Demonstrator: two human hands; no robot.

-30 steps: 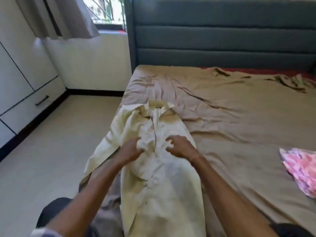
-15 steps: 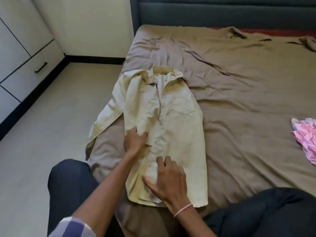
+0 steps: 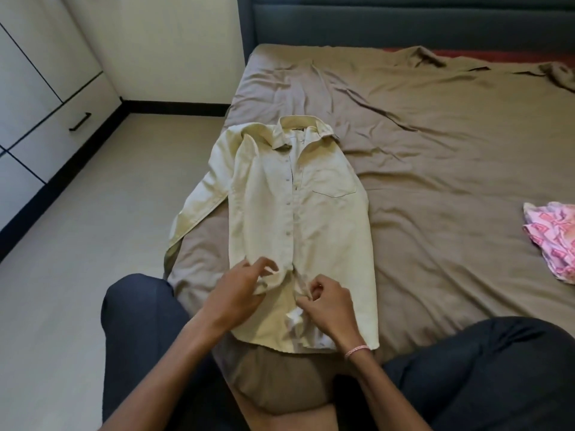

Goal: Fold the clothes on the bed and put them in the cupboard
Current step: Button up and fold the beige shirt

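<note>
Bed (image 3: 435,144) with rumpled brown sheet (image 3: 420,213), cream shirt (image 3: 326,231) spread flat, pink patterned garment (image 3: 552,241) at right edge

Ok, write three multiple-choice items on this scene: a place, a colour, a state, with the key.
1. Where does the pink garment lie?
A. On the bed sheet, right of the cream shirt and apart from it.
B. On top of the shirt.
C. On the floor.

2. What colour is the bed sheet?
A. White.
B. Brown.
C. Blue.

3. How does the shirt lie?
A. Folded into a square.
B. Crumpled in a heap.
C. Spread face up, collar toward the headboard.

Key:
1 A, bare sheet shows between them.
2 B, the sheet is brown throughout.
3 C, the buttons and chest pocket face up.
</note>
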